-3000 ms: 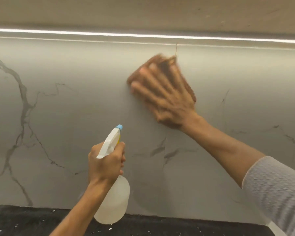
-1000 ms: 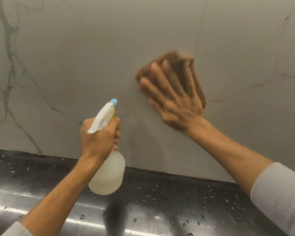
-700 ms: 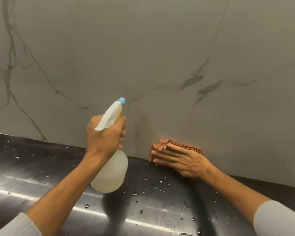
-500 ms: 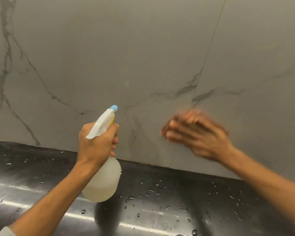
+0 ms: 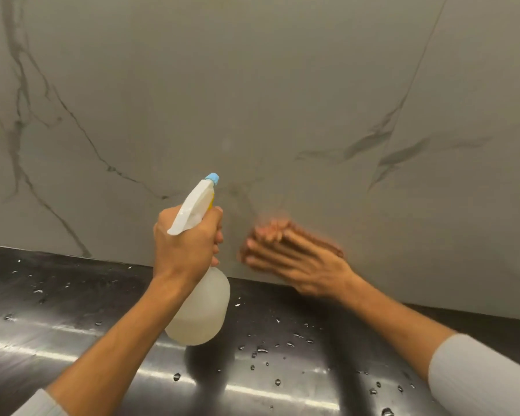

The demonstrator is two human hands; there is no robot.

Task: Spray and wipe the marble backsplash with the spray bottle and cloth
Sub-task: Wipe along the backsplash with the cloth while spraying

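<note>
Two hands: left hand (image 5: 186, 250) grips spray bottle (image 5: 198, 313); right hand (image 5: 300, 262) flat, uncurled, against backsplash (image 5: 252, 85)

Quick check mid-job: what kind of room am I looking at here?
Most likely a kitchen: a veined marble backsplash rises behind a dark, glossy countertop beaded with water drops, and the left hand grips a spray bottle.

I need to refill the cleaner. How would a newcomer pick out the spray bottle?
Look at the grey marble backsplash above the wet black counter. In front, the left hand grips the spray bottle: translucent, white trigger head, blue nozzle tip.
</note>
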